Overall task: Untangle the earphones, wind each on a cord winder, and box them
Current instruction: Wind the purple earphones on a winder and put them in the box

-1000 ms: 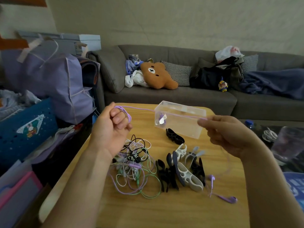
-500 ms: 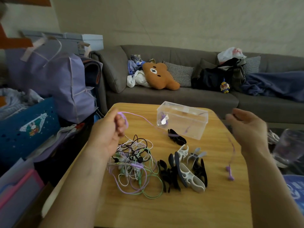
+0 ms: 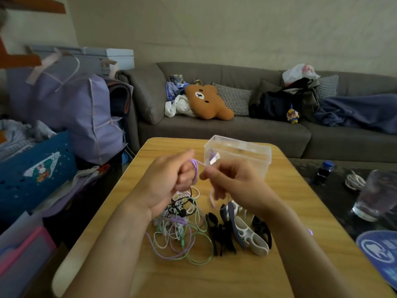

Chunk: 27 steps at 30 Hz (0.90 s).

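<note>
Left hand (image 3: pixel 171 175): curling round a small coil of the purple earphone cord (image 3: pixel 195 168) — the loops are sitting over its fingers, just above the table (image 3: pixel 300 190).
Tangle (image 3: pixel 182 229): lying under the left wrist, white, green, black and more purple cord all knotted up, not sorted yet.
Right hand (image 3: pixel 234 181): pinching the same purple cord right beside the coil, fingertips closed on it, with a loose tail hanging down under the palm.
Winders (image 3: pixel 242 231): black and white ones are piling up just right of the tangle, untouched.
Box (image 3: pixel 240 155): clear, sitting behind the hands, one wound purple piece looking like it's already inside.
Tip: I'd be feeding the cord with steady light tension and keeping the loops even — pull too hard and the coil is probably slipping off the fingers.
</note>
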{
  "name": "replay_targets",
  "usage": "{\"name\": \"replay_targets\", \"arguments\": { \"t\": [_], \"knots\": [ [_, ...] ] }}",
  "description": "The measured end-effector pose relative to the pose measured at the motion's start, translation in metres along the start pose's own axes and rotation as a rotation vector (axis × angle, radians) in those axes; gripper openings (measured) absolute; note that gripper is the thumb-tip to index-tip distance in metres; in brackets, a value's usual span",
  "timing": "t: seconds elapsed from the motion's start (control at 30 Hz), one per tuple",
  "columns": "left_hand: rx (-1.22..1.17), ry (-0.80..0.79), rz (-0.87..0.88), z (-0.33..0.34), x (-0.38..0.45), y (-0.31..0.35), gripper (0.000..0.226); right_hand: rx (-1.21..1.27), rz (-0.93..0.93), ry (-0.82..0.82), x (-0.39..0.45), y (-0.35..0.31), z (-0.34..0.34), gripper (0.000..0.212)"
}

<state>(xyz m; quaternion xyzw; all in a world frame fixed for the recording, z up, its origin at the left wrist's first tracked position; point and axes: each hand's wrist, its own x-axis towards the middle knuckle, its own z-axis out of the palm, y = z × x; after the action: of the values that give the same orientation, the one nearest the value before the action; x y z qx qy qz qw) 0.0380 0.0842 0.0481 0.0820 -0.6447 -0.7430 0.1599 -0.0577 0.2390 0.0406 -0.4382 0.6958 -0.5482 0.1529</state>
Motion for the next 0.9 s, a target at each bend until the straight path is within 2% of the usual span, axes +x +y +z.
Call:
{"name": "replay_targets", "arguments": {
  "t": [0.1,0.17,0.23,0.3,0.37,0.43,0.5,0.6,0.77,0.83,0.9],
  "knots": [
    [-0.545,0.042,0.001,-0.006,0.005,0.005,0.044,0.097,0.028,0.101,0.001,0.001,-0.003,0.029],
    [-0.701,0.057,0.068,-0.008,0.005,0.008,0.035,-0.008,0.042,0.082,0.000,-0.001,-0.004,0.027],
    [-0.707,0.056,0.124,-0.010,0.004,0.008,0.036,-0.177,0.073,0.000,-0.002,-0.003,-0.002,0.026],
    [-0.588,0.067,0.157,-0.011,0.005,0.007,0.040,-0.302,0.100,-0.103,-0.004,-0.006,0.001,0.025],
    [-0.185,0.153,0.222,-0.008,0.004,0.004,0.037,-0.295,0.065,-0.128,-0.005,-0.012,0.006,0.024],
    [0.276,0.208,0.301,-0.004,0.001,0.000,0.029,-0.206,-0.007,-0.068,-0.005,-0.018,0.007,0.025],
    [0.526,0.159,0.323,-0.002,-0.002,-0.003,0.035,-0.093,-0.063,0.017,-0.006,-0.025,0.002,0.022],
    [0.564,-0.023,0.243,-0.003,-0.005,-0.002,0.038,0.043,-0.108,0.112,-0.008,-0.029,-0.007,0.024],
    [0.526,-0.221,0.074,0.006,-0.008,-0.004,0.045,0.028,-0.056,0.156,-0.011,-0.024,-0.013,0.026],
    [0.503,-0.230,0.039,0.007,-0.007,-0.004,0.046,0.009,-0.043,0.164,-0.011,-0.023,-0.012,0.025],
    [0.434,-0.127,0.049,0.008,-0.006,-0.004,0.042,0.002,-0.031,0.192,-0.011,-0.024,-0.012,0.024]
  ]
}}
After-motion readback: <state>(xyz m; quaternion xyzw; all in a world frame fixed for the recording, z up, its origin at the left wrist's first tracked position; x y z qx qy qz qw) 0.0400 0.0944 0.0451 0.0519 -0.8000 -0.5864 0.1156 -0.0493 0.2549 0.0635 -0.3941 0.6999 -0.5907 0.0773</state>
